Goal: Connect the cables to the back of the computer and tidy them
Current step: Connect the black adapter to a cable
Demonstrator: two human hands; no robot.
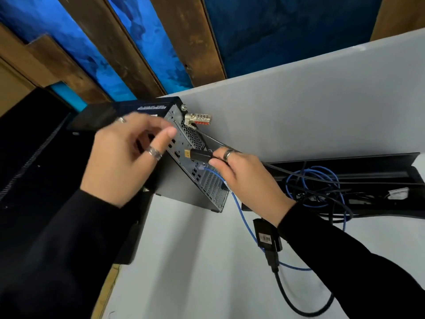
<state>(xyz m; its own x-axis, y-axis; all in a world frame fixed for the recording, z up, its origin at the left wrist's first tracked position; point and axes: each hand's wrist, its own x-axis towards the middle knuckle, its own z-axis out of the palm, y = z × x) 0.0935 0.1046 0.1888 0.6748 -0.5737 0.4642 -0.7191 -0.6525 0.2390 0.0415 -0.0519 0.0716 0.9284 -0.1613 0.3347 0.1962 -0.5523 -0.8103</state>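
A small black computer stands on the grey desk with its port-filled back panel facing me. My right hand pinches a black video cable plug with a gold tip, held right at the ports. A blue network cable runs from the lower back panel down across the desk. My left hand hovers in front of the computer's top, fingers loosely spread, holding nothing. A black adapter with a cable lies on the desk under my right wrist.
A combination lock with a steel wire hangs at the computer's top corner. An open black cable tray to the right holds tangled blue and black cables. A dark monitor stands at the left.
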